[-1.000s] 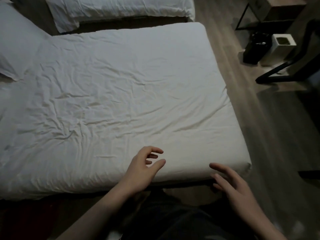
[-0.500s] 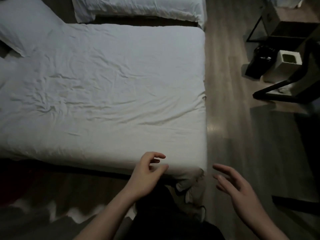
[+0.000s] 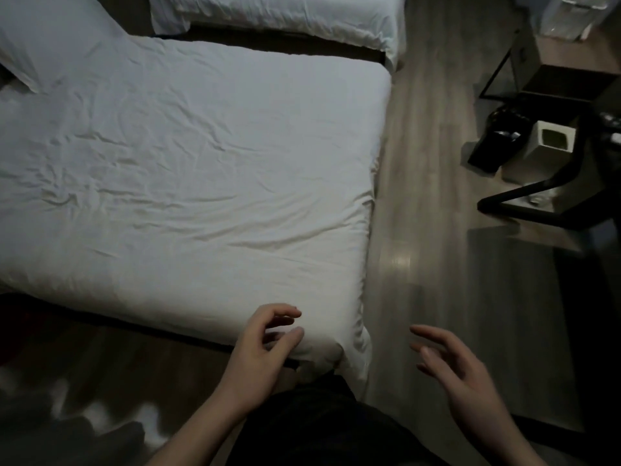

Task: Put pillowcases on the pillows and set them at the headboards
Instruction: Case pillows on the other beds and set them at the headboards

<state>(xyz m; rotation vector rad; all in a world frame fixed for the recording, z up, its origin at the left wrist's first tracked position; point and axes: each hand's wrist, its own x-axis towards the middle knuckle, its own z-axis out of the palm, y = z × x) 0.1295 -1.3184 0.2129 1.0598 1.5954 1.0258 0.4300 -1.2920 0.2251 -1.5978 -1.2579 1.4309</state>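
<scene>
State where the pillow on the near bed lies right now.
In the head view the pillow lies at the far-left corner of the near bed, well away from both hands.

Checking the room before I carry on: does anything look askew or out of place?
Only the pillow at the near bed's far left corner: it lies at an angle. The sheet is wrinkled; nothing looks spilled or damaged.

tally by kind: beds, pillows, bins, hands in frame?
Beds: 2, near bed and far bed
Pillows: 1, pillow at top left
Bins: 2, black bin and white bin
Hands: 2, left hand and right hand, both empty
Total: 7
</scene>
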